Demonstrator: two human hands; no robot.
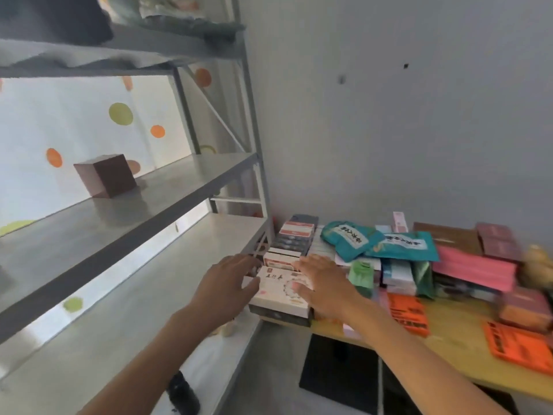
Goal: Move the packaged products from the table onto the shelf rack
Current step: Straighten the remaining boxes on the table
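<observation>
Both hands meet at the centre of the frame, on either side of a flat white box (279, 290) with dark characters printed on its lid. The left hand (226, 283) comes in from the lower left, its thumb along the box's near left edge; its fingertips are blurred, so I cannot tell how firmly they close. The right hand (321, 284) lies with straight, spread fingers against the box's right side and top. The box sits on a darker package at the left corner of the yellow table (449, 354), right beside the grey shelf rack (149, 205).

Behind it runs a row of red, white and dark cartons (294, 238). To the right the table holds teal pouches (389, 242), pink packets (475, 269) and orange packets (520, 345).

On the rack's middle shelf, at the left of the frame, stands a maroon cube box (104, 175). Blurred fabric lies on the top shelf, in the upper left.
</observation>
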